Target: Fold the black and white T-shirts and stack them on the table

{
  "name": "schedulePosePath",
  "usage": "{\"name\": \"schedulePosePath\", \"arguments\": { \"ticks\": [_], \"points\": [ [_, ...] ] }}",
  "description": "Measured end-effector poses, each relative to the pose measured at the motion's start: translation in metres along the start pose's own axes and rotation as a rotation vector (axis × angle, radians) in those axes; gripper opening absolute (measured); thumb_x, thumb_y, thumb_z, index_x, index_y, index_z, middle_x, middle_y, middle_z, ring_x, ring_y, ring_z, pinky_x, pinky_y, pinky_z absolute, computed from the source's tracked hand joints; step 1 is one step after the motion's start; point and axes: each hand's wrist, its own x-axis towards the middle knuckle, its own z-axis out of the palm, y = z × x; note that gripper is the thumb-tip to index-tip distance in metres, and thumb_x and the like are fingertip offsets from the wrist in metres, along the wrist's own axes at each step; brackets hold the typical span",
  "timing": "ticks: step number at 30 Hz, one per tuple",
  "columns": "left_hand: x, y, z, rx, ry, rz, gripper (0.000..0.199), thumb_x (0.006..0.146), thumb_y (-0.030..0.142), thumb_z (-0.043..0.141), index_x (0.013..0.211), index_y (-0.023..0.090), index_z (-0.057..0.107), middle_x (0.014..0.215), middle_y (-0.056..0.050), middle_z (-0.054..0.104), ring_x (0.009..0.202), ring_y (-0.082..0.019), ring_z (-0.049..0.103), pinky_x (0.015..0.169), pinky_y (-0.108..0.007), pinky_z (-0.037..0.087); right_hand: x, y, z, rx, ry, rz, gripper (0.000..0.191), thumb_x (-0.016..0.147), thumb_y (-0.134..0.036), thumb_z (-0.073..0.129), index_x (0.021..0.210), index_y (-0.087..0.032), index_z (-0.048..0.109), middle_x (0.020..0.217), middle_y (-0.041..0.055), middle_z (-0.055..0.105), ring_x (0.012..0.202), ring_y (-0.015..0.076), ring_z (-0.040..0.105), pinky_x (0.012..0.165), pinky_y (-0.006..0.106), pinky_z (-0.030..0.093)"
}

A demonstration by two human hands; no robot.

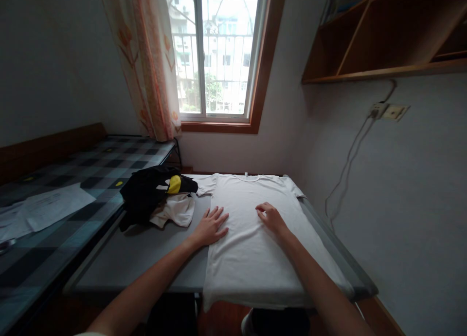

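A white T-shirt [251,263] lies spread out on a grey padded surface [146,263], its neckline toward the window and its hem hanging over the near edge. My left hand [211,225] rests flat on the shirt's left side, fingers spread. Over the middle of the shirt is my right hand [270,217], its fingers bent and thumb near the fingertips. Whether those fingers pinch any cloth is too small to make out. A few soft wrinkles run across the fabric between the hands.
Left of the shirt sits a pile of dark clothing [146,192] with a yellow patch, beside a cream cloth [177,210]. A checked bed [83,163] with papers [54,207] stands further left. A cable [346,168] hangs along the right wall, below a wooden shelf [365,72].
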Motion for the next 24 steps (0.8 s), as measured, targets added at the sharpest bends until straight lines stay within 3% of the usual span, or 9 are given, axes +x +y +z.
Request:
{"name": "schedulePosePath", "arguments": {
  "ticks": [4, 8, 11, 16, 19, 24],
  "points": [
    [-0.001, 0.003, 0.002, -0.052, 0.05, -0.007, 0.051, 0.092, 0.048, 0.043, 0.137, 0.025, 0.047, 0.149, -0.011, 0.038, 0.14, -0.029, 0.029, 0.114, -0.051, 0.021, 0.03, 0.003, 0.018, -0.022, 0.032, 0.045, 0.018, 0.08, -0.021, 0.049, 0.082, -0.02, 0.067, 0.082, 0.005, 0.064, 0.078, 0.0172, 0.06, 0.08, 0.031, 0.045],
    [-0.001, -0.005, -0.006, -0.094, 0.193, -0.066, 0.039, 0.09, 0.037, 0.05, 0.126, 0.023, 0.055, 0.142, -0.009, 0.047, 0.134, -0.026, 0.038, 0.111, -0.045, 0.031, 0.036, 0.012, 0.037, 0.001, 0.1, 0.095, 0.02, 0.078, -0.022, 0.048, 0.084, -0.018, 0.067, 0.085, 0.0063, 0.065, 0.08, 0.018, 0.059, 0.081, 0.031, 0.045],
    [-0.001, -0.027, -0.038, -0.017, 0.341, -0.148, 0.035, 0.088, 0.028, 0.051, 0.122, 0.024, 0.057, 0.137, -0.008, 0.051, 0.129, -0.024, 0.043, 0.109, -0.041, 0.034, 0.032, 0.02, 0.043, 0.056, 0.146, 0.097, 0.024, 0.078, -0.026, 0.046, 0.086, -0.017, 0.067, 0.085, 0.0073, 0.065, 0.081, 0.0197, 0.059, 0.081, 0.034, 0.045],
    [-0.001, -0.089, -0.122, 0.189, 0.534, -0.423, 0.038, 0.088, 0.029, 0.049, 0.125, 0.022, 0.055, 0.134, -0.011, 0.052, 0.129, -0.028, 0.041, 0.108, -0.044, 0.03, 0.029, 0.024, 0.043, 0.126, 0.151, 0.131, 0.027, 0.078, -0.03, 0.045, 0.089, -0.017, 0.066, 0.085, 0.0068, 0.066, 0.077, 0.0198, 0.06, 0.079, 0.035, 0.047],
    [-0.003, -0.129, -0.157, 0.23, 0.516, -0.632, 0.043, 0.086, 0.034, 0.052, 0.127, 0.021, 0.054, 0.133, -0.013, 0.053, 0.126, -0.029, 0.043, 0.103, -0.043, 0.034, 0.029, 0.023, 0.042, 0.12, 0.148, 0.133, 0.027, 0.077, -0.031, 0.046, 0.087, -0.017, 0.067, 0.084, 0.007, 0.066, 0.078, 0.0202, 0.061, 0.078, 0.035, 0.047],
    [-0.004, -0.164, -0.176, 0.201, 0.414, -0.786, 0.035, 0.085, 0.04, 0.05, 0.111, 0.02, 0.064, 0.116, -0.012, 0.065, 0.106, -0.029, 0.057, 0.09, -0.038, 0.044, 0.029, 0.023, 0.042, 0.112, 0.151, 0.128, 0.025, 0.078, -0.032, 0.047, 0.084, -0.018, 0.067, 0.085, 0.0073, 0.067, 0.08, 0.0206, 0.061, 0.079, 0.035, 0.047]
  ]
}}
